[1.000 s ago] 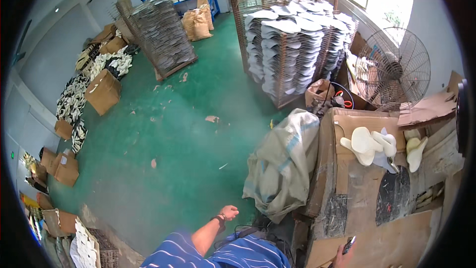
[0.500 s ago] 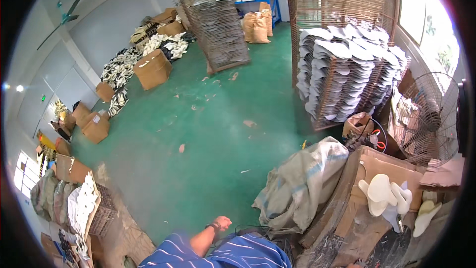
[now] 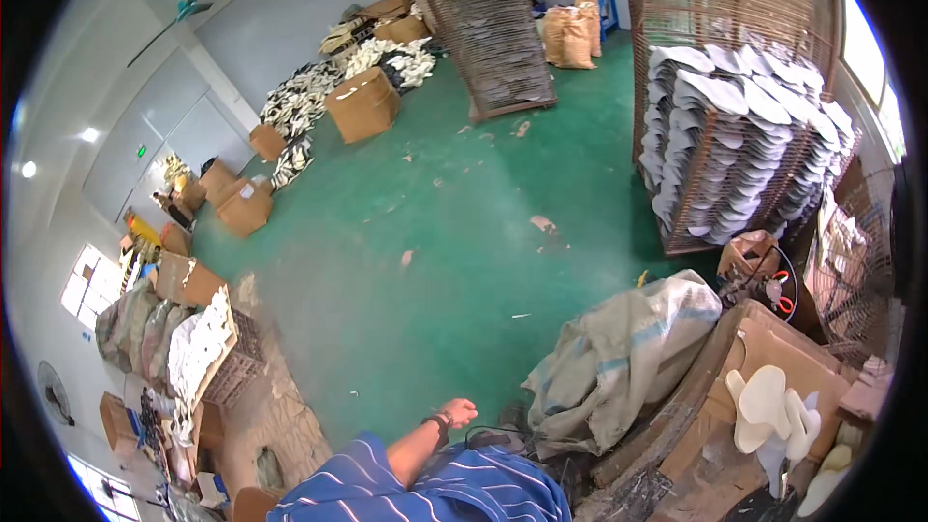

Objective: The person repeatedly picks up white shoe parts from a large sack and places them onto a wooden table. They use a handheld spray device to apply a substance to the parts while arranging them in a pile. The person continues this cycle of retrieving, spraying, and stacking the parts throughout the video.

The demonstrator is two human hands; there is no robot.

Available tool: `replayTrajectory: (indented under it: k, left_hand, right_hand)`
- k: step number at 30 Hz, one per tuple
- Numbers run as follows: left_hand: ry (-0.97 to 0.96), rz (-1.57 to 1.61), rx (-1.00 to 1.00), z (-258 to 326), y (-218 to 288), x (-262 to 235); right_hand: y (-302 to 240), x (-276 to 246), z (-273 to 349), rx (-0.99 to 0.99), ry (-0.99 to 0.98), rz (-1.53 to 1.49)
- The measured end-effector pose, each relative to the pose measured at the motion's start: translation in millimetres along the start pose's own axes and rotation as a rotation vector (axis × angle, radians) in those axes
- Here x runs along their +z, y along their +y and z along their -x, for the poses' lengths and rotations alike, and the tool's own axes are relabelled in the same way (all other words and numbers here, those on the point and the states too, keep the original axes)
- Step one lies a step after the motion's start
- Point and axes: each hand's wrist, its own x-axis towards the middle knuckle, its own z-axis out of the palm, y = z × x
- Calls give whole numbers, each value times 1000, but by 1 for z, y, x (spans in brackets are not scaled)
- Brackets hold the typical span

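My left hand [image 3: 460, 413] hangs in front of my body over the green floor, its fingers curled in and nothing visible in them. A dark band circles the wrist. To its right stands a slumped woven sack [image 3: 619, 367], grey-beige with blue stripes, apart from the hand. Dark cables [image 3: 493, 433] lie between hand and sack. Pale shoe-sole-shaped pieces [image 3: 764, 401] rest on the cardboard-covered bench [image 3: 696, 425] at my right. My right hand is out of sight.
A metal rack of stacked grey sole-shaped sheets [image 3: 715, 155] stands far right, near a large fan [image 3: 865, 271]. Another loaded rack [image 3: 498, 39] is at the back. Cardboard boxes [image 3: 362, 106] and piled pieces line the left. A crate [image 3: 237, 358] stands at near left.
The view has turned left, so the room's contents sit farther right in the picture. My left hand stays low in front of me, its fingers still curled.
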Motion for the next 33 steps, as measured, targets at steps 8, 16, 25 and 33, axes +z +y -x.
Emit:
replayTrajectory:
  k: [8,16,25,33]
  left_hand:
    - [-27,-111,25,-39,-44,-7]
    - [-105,-575,455,-118,-101,-52]
    - [-117,-75,138,-147,-13,-119]
    - [-132,85,83,-178,9,-170]
  right_hand:
    - [-82,-3,14,152,116,166]
    - [-290,71,175,454,-134,450]
    - [-450,207,205,597,-644,171]
    - [-551,281,141,578,-775,-41]
